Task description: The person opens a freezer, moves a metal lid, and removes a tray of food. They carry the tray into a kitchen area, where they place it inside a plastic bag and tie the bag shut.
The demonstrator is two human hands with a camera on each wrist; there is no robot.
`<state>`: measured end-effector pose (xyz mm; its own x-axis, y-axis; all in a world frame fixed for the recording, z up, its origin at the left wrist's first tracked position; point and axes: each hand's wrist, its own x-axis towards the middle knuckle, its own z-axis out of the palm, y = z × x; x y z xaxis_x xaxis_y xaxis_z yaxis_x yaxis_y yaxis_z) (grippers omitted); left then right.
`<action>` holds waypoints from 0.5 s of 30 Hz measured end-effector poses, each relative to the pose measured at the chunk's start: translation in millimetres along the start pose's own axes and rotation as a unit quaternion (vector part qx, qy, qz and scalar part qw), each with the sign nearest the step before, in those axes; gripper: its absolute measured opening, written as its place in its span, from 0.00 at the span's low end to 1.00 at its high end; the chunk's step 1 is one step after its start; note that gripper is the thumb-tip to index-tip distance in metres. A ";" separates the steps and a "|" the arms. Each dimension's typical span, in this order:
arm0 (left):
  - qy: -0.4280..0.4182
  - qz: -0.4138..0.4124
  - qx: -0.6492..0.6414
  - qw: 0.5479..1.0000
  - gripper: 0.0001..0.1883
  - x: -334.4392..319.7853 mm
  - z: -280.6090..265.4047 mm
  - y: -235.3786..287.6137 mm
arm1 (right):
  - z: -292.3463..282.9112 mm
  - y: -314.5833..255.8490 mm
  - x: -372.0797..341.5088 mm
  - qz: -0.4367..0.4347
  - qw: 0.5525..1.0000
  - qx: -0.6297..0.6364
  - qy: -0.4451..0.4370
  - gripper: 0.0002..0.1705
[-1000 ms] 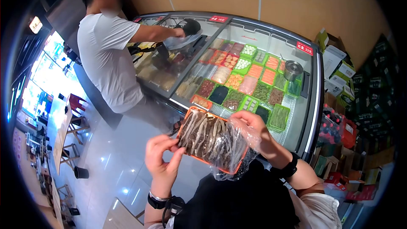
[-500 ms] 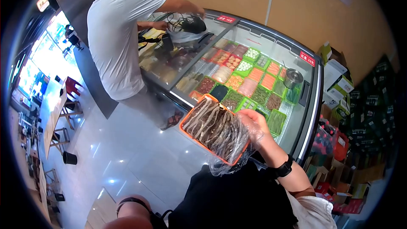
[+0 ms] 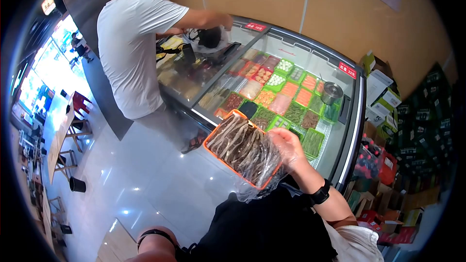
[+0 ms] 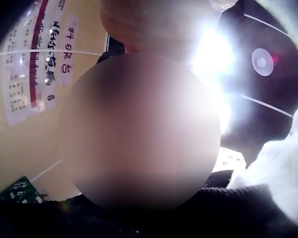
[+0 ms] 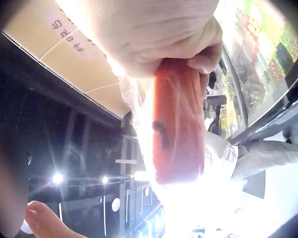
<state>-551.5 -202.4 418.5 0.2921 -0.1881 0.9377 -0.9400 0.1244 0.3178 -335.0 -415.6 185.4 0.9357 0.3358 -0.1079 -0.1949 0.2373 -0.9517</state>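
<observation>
My right hand [image 3: 287,146] grips one side of an orange tray [image 3: 224,166] filled with dark, grey-edged strips [image 3: 242,143] that look like tripe. Crumpled clear plastic wrap [image 3: 257,179] covers the near end of the tray and bunches by that hand. From the right wrist view, fingers curl over the edge of the tray's smooth orange underside [image 5: 179,129]. My left hand [image 4: 149,22] is raised close to my head, apart from the tray; only part of it shows, and its fingers are mostly hidden. In the head view, only the left forearm [image 3: 158,245] appears, at the bottom.
A glass-topped display freezer [image 3: 358,131] holds several green and orange food trays and a metal pot [image 3: 332,92]. Beside it at left, a person in a white shirt [image 3: 131,58] reaches over the glass toward a bag with black cables. Boxes [image 3: 383,92] are stacked at right.
My left hand has let go of the tray's far-left side and moved back toward my head. The tray stays in my right hand, slightly more tilted. The other person's arm reaches farther right.
</observation>
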 end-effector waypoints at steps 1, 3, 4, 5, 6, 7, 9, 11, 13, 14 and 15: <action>-0.029 0.004 -0.010 1.000 0.11 -0.9 -5.9 -4.0 | 0.8 -0.8 -0.1 0.001 1.000 0.001 0.001 0.10; -0.060 0.007 0.051 0.997 0.09 -11.5 -17.8 -13.9 | 2.9 -3.6 -0.6 0.000 1.000 0.002 0.003 0.10; -0.052 -0.001 0.099 0.994 0.07 -19.2 -18.7 -21.9 | 4.4 -7.2 -3.2 -0.002 1.000 0.002 0.003 0.10; 0.006 -0.025 0.179 0.983 0.05 -35.2 -9.6 -41.7 | 5.8 -11.9 -4.9 -0.004 1.000 0.001 0.004 0.10; 0.064 -0.049 0.258 0.963 0.03 -51.8 -0.5 -62.4 | 7.3 -17.5 -6.7 -0.009 1.000 -0.023 0.008 0.10; 0.122 -0.072 0.334 0.932 0.04 -63.8 3.0 -77.2 | 9.1 -23.5 -8.6 -0.013 0.999 -0.047 0.011 0.10; 0.041 -0.212 0.397 0.892 0.16 -74.5 -2.9 -93.1 | 12.0 -26.5 -7.8 -0.030 0.997 -0.071 0.011 0.11; -0.031 -0.230 0.391 0.891 0.20 -96.3 0.0 -114.3 | 13.6 -21.2 -6.3 -0.052 0.996 -0.069 0.011 0.12; -0.091 -0.234 0.386 0.887 0.24 -100.4 9.8 -127.4 | 16.4 -11.8 1.2 -0.044 0.997 -0.059 0.021 0.13; -0.120 -0.237 0.385 0.884 0.26 -100.4 16.0 -132.7 | 19.9 -10.4 3.3 -0.051 0.997 -0.049 0.021 0.12; -0.137 -0.247 0.384 0.879 0.28 -99.9 20.6 -137.5 | 25.0 -11.4 4.5 -0.057 0.997 -0.040 0.019 0.12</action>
<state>-455.1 -220.8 278.3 0.7443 -0.2749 0.6087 -0.5822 -0.7137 0.3895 -336.0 -394.1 203.0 0.9610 0.2763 -0.0072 -0.0645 0.1988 -0.9779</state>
